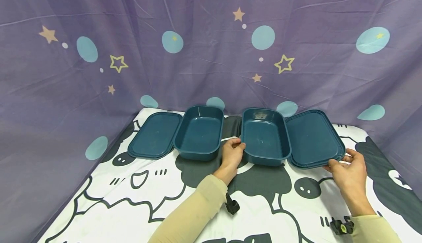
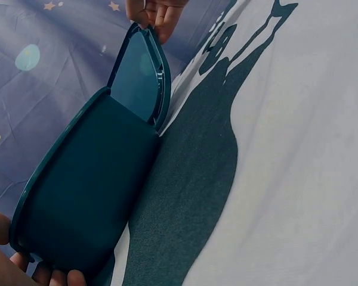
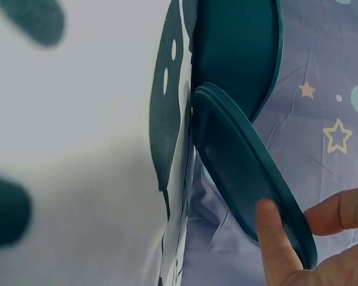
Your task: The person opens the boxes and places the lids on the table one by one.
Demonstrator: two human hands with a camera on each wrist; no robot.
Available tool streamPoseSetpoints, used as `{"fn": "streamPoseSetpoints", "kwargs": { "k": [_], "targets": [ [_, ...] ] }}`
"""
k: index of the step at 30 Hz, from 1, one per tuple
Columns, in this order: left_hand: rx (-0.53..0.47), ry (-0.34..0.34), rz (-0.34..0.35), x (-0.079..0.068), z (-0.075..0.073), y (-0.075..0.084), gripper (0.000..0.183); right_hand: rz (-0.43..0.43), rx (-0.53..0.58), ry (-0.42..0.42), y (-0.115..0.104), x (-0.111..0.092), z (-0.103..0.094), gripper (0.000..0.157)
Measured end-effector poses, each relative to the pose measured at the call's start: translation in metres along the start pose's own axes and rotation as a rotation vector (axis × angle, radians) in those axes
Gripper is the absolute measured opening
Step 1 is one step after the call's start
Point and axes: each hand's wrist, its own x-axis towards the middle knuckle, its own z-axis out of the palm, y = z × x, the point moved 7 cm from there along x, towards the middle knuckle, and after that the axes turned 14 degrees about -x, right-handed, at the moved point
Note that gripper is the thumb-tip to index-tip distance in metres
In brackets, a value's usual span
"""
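My left hand (image 1: 230,158) grips the near left side of a dark teal plastic food container (image 1: 265,136). In the left wrist view the thumb is at the rim and fingertips (image 2: 76,277) curl around the container's lower edge. A matching lid (image 1: 313,138) leans tilted against the container's right side. My right hand (image 1: 351,169) pinches that lid by its near right corner. In the right wrist view the lid's raised far end slants up from the cloth, with a finger (image 3: 271,232) across one face and another digit on the opposite side. The container is open-topped, with nothing inside.
A second teal container (image 1: 199,133) stands to the left, with another lid (image 1: 155,135) lying partly beneath its left edge. A patterned white and grey cloth (image 1: 108,221) covers the table. A purple curtain (image 1: 204,12) hangs close behind the containers.
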Motion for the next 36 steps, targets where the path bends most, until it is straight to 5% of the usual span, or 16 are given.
{"fn": "streamPoseSetpoints", "kwargs": {
  "k": [13,36],
  "targets": [
    [-0.01,-0.009,-0.002,0.001,0.0,-0.001,0.025,0.03,-0.018,-0.035,-0.007,-0.005,-0.004,0.074],
    [-0.009,-0.006,-0.003,0.0,0.0,0.002,0.026,0.02,0.137,-0.041,0.035,0.032,0.005,0.063]
  ]
}}
